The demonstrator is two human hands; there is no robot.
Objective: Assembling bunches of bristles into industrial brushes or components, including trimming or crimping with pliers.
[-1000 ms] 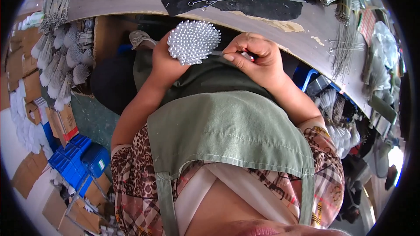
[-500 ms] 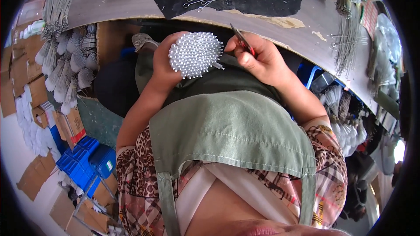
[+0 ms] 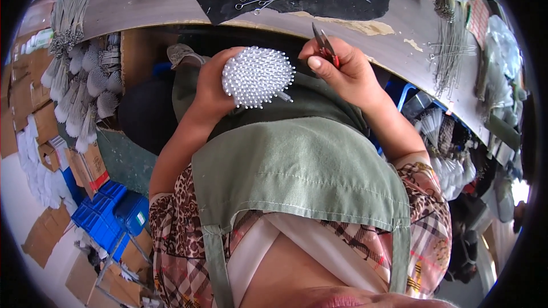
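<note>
While the left hand (image 3: 213, 82) clasps the white-tipped bundle (image 3: 258, 77), apparently from behind, the right hand (image 3: 349, 74) holds scissors (image 3: 327, 52) nearby.

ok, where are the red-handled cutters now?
Head view, right of centre: the red-handled cutters are in the right hand, blades pointing up toward the table, to the right of the white-tipped bundle in the left hand.

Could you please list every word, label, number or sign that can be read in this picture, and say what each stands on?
No text is legible.
Small white label on the dark blue plastic container: too small to read.
Brown cardboard box with a red stripe: any print is too blurred to read.
Round bundle of pale-tipped strands in the left hand: no lettering visible.
</note>
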